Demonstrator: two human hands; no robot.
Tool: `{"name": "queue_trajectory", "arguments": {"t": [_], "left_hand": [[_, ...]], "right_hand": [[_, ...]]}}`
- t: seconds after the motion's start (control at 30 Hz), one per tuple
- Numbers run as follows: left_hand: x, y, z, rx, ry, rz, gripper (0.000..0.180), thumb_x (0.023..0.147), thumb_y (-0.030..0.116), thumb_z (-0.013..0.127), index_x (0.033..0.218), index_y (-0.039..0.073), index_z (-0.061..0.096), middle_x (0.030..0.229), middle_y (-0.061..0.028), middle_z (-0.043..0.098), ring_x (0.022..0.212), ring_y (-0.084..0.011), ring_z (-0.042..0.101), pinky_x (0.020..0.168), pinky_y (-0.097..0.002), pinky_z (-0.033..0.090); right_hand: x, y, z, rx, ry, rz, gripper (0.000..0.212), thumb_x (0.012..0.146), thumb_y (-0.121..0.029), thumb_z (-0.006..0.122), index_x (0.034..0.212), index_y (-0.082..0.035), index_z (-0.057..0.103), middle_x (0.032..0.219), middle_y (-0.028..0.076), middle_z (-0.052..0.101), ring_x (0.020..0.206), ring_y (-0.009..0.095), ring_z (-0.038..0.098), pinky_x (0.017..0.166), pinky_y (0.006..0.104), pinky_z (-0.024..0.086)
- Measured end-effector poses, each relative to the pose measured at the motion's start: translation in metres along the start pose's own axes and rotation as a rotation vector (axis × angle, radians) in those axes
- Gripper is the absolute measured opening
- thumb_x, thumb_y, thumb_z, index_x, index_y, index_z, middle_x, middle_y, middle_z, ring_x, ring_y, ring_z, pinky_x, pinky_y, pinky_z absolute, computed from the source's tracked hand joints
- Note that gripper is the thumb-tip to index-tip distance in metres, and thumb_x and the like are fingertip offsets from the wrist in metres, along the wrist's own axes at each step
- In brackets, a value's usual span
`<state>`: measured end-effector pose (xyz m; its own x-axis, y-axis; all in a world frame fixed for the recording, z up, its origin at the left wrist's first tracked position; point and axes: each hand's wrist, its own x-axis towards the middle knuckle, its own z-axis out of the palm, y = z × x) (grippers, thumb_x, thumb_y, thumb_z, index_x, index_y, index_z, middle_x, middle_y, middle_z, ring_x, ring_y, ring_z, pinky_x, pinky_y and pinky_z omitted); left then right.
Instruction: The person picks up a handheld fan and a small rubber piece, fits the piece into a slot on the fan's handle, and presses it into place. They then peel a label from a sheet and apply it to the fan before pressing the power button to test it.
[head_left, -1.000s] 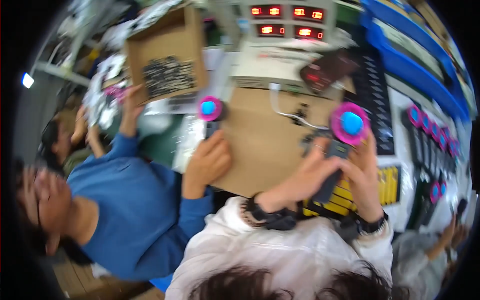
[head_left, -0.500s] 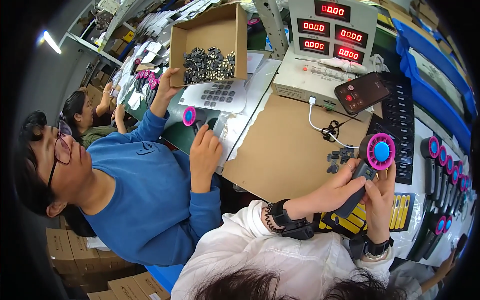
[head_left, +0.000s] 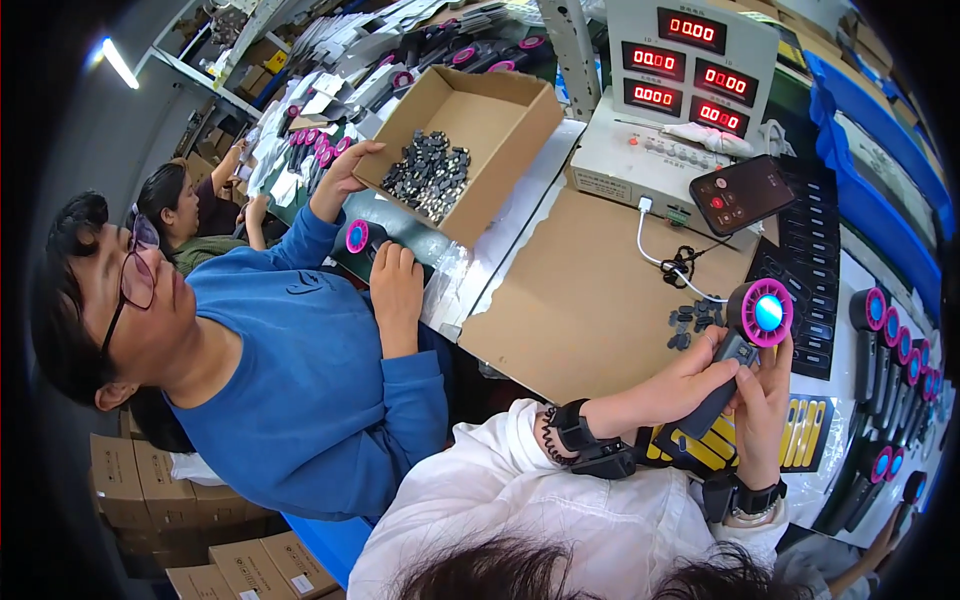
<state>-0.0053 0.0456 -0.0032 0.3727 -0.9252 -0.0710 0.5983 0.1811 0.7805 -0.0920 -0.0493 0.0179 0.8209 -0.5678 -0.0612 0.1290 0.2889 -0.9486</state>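
Together, the left hand (head_left: 688, 384) and right hand (head_left: 764, 400) pinch the little fan (head_left: 740, 347) (pink and blue); it could slip if the white cord (head_left: 641, 236) catches and tugs it.

Handheld fan (head_left: 738, 349) | dark grey body, magenta grille ring, shiny blue hub | gripped by my left hand (head_left: 692, 384) and my right hand (head_left: 764, 398) | grille facing up, handle slanting back leftward toward me | held up near the right edge of the brown cardboard sheet (head_left: 580, 290)
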Motion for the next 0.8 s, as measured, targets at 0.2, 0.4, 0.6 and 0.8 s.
{"name": "queue_trajectory", "arguments": {"t": [0.2, 0.4, 0.6, 0.8], "left_hand": [[-0.003, 0.004, -0.002, -0.016, 0.016, -0.01, 0.025, 0.093, 0.017, 0.04, 0.112, 0.004, 0.031, 0.086, -0.0054, 0.05, 0.067, -0.0084, 0.053, 0.059, -0.0219, 0.046], [-0.004, 0.0, -0.002, -0.009, 0.011, -0.012, 0.026, 0.093, 0.017, 0.04, 0.114, 0.004, 0.03, 0.088, -0.007, 0.051, 0.068, -0.0098, 0.055, 0.06, -0.023, 0.047], [-0.003, -0.001, 0.001, -0.04, -0.002, -0.027, 0.025, 0.092, 0.015, 0.041, 0.112, 0.004, 0.031, 0.088, -0.0069, 0.051, 0.067, -0.0099, 0.055, 0.059, -0.0231, 0.048], [-0.011, 0.02, -0.032, 0.005, 0.146, -0.026, 0.027, 0.091, 0.017, 0.043, 0.113, 0.003, 0.036, 0.092, -0.0124, 0.056, 0.072, -0.0167, 0.058, 0.065, -0.0285, 0.051]], "right_hand": [[-0.001, 0.002, 0.001, 0.0, 0.012, 0.019, 0.069, 0.081, 0.002, 0.047, 0.14, -0.008, 0.012, 0.133, 0.012, 0.033, 0.089, 0.011, 0.051, 0.051, 0.015, 0.039], [-0.002, 0.006, 0.003, 0.032, 0.02, 0.023, 0.069, 0.081, 0.002, 0.047, 0.14, -0.009, 0.012, 0.132, 0.012, 0.034, 0.077, 0.007, 0.049, 0.049, 0.015, 0.038], [-0.003, 0.007, -0.004, -0.009, 0.005, 0.035, 0.069, 0.082, 0.0, 0.049, 0.14, -0.009, 0.012, 0.132, 0.012, 0.034, 0.079, 0.008, 0.049, 0.051, 0.0159, 0.04], [0.017, -0.002, -0.023, -0.149, -0.052, -0.019, 0.057, 0.085, -0.006, 0.05, 0.136, -0.004, 0.025, 0.134, 0.011, 0.036, 0.115, 0.018, 0.044, 0.092, 0.0287, 0.038]]}}
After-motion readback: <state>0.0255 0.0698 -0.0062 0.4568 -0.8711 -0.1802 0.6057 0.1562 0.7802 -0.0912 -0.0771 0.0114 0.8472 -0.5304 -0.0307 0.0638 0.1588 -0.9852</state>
